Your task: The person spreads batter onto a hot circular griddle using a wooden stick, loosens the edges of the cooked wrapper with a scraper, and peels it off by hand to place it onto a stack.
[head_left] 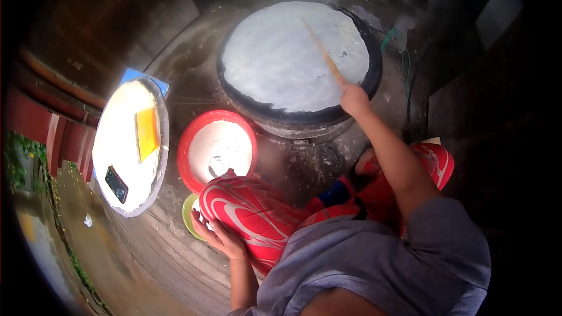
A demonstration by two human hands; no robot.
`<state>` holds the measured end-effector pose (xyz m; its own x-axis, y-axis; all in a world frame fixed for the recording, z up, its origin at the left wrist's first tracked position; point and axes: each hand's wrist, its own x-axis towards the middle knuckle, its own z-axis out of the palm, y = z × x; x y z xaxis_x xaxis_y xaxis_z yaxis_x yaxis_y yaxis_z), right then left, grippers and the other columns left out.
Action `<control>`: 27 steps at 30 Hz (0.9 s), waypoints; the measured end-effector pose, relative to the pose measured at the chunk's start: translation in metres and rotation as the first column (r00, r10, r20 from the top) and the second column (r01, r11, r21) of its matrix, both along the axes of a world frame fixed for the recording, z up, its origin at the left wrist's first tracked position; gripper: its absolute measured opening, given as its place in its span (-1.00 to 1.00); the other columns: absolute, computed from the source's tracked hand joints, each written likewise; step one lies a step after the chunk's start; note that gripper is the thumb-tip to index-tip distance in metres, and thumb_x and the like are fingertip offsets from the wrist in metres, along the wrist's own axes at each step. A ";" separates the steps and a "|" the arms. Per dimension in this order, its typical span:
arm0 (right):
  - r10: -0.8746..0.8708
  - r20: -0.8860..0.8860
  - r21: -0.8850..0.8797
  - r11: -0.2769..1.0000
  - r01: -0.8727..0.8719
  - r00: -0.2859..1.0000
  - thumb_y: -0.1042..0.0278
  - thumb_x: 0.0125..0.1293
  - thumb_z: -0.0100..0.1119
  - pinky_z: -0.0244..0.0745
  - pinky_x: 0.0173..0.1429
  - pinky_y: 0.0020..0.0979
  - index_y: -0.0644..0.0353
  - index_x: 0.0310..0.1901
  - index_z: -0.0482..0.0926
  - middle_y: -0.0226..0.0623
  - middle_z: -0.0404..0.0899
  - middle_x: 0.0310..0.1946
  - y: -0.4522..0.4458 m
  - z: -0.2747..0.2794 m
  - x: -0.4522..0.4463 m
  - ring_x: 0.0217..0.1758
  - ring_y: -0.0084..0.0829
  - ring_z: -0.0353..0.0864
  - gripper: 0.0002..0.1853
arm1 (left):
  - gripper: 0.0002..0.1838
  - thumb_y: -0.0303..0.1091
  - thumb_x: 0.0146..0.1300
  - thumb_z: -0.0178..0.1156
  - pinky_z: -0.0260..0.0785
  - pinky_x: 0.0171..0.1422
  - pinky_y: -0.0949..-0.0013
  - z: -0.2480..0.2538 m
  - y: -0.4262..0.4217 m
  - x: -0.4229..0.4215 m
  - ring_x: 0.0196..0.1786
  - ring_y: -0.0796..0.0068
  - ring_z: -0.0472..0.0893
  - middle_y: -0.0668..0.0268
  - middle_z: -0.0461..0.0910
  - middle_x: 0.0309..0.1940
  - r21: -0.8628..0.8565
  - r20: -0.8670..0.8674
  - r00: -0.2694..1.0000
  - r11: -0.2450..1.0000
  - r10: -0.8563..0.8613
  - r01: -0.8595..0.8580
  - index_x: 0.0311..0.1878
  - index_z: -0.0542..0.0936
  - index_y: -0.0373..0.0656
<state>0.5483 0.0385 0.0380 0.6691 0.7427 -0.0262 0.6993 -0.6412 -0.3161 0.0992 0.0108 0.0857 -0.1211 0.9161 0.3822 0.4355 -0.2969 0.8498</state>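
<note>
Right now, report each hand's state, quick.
Left hand: open, loosely curved, at the red trouser leg.
Right hand: closed, holding a thin wooden stick.

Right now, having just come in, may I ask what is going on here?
The person's right hand holds a thin stick over the white layer covering most of a round griddle. The left hand rests against the red trousers. Beside the griddle stands a red basin of something white; to the left, a phone lies on a round surface.
</note>
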 end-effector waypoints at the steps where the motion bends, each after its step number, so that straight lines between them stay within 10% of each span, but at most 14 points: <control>1: 0.002 -0.011 0.020 1.000 -0.002 1.000 0.33 0.25 -0.08 0.42 -0.06 -0.22 0.06 0.10 0.45 -0.01 0.55 -0.29 -0.002 0.003 -0.007 -0.12 -0.05 0.52 -0.63 | -0.46 -0.20 0.36 -0.17 0.05 0.33 0.19 0.000 0.000 0.000 0.29 0.15 0.21 0.00 0.14 0.29 0.004 -0.021 1.000 1.000 0.010 -0.010 0.29 0.15 -0.36; 4: 0.160 -0.256 0.490 0.872 -0.015 0.953 0.31 0.28 -0.04 0.43 -0.36 -0.31 0.04 0.09 0.46 -0.15 0.56 -0.43 -0.021 -0.025 -0.008 -0.41 -0.21 0.55 -0.66 | -0.45 -0.19 0.36 -0.17 0.05 0.33 0.19 0.001 -0.002 0.001 0.28 0.15 0.22 0.00 0.14 0.29 -0.006 -0.003 1.000 1.000 0.017 -0.017 0.30 0.14 -0.36; 5: -0.013 -0.848 0.197 0.921 0.337 0.530 0.30 0.33 -0.07 0.18 -0.65 -0.50 -0.03 0.16 0.40 -0.39 0.43 -0.54 -0.034 0.024 -0.021 -0.70 -0.54 0.28 -0.64 | -0.45 -0.19 0.36 -0.17 0.05 0.33 0.19 0.001 -0.001 0.002 0.28 0.15 0.22 0.00 0.14 0.29 -0.006 0.001 1.000 1.000 0.014 -0.014 0.30 0.14 -0.36; 8: -0.002 -0.985 0.118 0.727 0.676 0.173 0.32 0.38 -0.16 -0.07 -0.72 -0.61 -0.09 0.22 0.35 -0.53 0.28 -0.57 -0.069 0.032 -0.014 -0.73 -0.72 -0.01 -0.62 | -0.45 -0.19 0.36 -0.17 0.05 0.33 0.19 0.001 -0.002 0.003 0.27 0.15 0.23 0.00 0.14 0.29 0.000 0.034 0.999 1.000 0.004 -0.004 0.29 0.15 -0.37; 12: -0.167 -0.876 0.280 0.587 0.760 0.452 0.37 0.37 -0.20 0.18 -0.61 -0.56 -0.09 0.23 0.34 -0.43 0.39 -0.52 -0.094 -0.019 -0.008 -0.64 -0.63 0.24 -0.60 | -0.49 -0.23 0.37 -0.20 -0.02 0.37 0.22 0.004 -0.004 0.002 0.31 0.20 0.19 0.05 0.15 0.29 -0.017 0.076 0.996 0.999 -0.042 0.043 0.29 0.16 -0.36; 13: -0.213 -0.576 0.492 0.681 0.543 0.789 0.40 0.35 -0.16 0.29 -0.49 -0.54 -0.06 0.21 0.37 -0.38 0.43 -0.50 -0.103 -0.055 -0.010 -0.56 -0.59 0.33 -0.60 | -0.51 -0.25 0.38 -0.20 -0.08 0.40 0.23 0.003 -0.004 0.003 0.33 0.26 0.16 0.08 0.17 0.28 -0.032 0.133 0.990 0.998 -0.041 0.046 0.28 0.17 -0.35; 15: -0.060 -0.270 0.551 0.809 0.205 0.961 0.46 0.30 -0.11 0.40 -0.27 -0.51 -0.01 0.18 0.40 -0.30 0.49 -0.46 -0.122 -0.068 -0.031 -0.41 -0.53 0.47 -0.60 | -0.51 -0.25 0.39 -0.20 -0.08 0.40 0.23 0.002 -0.004 0.005 0.33 0.26 0.16 0.08 0.17 0.28 -0.016 0.189 0.981 0.998 -0.054 0.058 0.28 0.17 -0.35; 17: 0.183 -0.463 0.535 0.838 0.108 0.867 0.55 0.26 -0.09 0.39 -0.24 -0.53 0.03 0.17 0.41 -0.31 0.51 -0.44 -0.132 -0.027 -0.068 -0.38 -0.53 0.49 -0.57 | -0.51 -0.24 0.39 -0.20 -0.08 0.40 0.24 0.002 -0.004 0.005 0.33 0.26 0.16 0.08 0.17 0.27 -0.003 0.241 0.969 0.998 -0.056 0.059 0.28 0.17 -0.35; 20: 0.030 -0.559 0.499 0.810 0.307 0.829 0.54 0.26 -0.08 0.39 -0.25 -0.53 0.05 0.17 0.41 -0.34 0.51 -0.44 -0.141 -0.013 -0.074 -0.38 -0.55 0.48 -0.58 | -0.51 -0.23 0.39 -0.21 -0.07 0.40 0.24 0.005 -0.007 0.003 0.33 0.27 0.16 0.09 0.16 0.28 -0.031 0.184 0.982 0.998 -0.046 0.053 0.28 0.16 -0.34; 24: -0.095 -0.115 0.551 0.822 0.143 0.989 0.45 0.30 -0.04 0.38 -0.21 -0.47 0.07 0.14 0.45 -0.24 0.50 -0.43 -0.182 0.005 -0.045 -0.31 -0.43 0.50 -0.64 | -0.51 -0.23 0.40 -0.22 -0.06 0.40 0.25 0.000 -0.007 0.002 0.33 0.28 0.16 0.10 0.15 0.29 -0.028 0.256 0.966 0.999 -0.036 0.044 0.28 0.16 -0.34; 27: -0.271 -0.118 0.313 0.903 0.295 0.955 0.49 0.20 0.02 0.44 -0.10 -0.33 -0.04 0.09 0.50 -0.04 0.52 -0.20 -0.204 0.044 -0.052 -0.18 -0.10 0.54 -0.60 | -0.51 -0.22 0.40 -0.21 -0.05 0.40 0.26 -0.001 -0.007 0.001 0.33 0.29 0.16 0.11 0.15 0.29 -0.057 0.280 0.960 0.998 -0.010 0.027 0.28 0.17 -0.34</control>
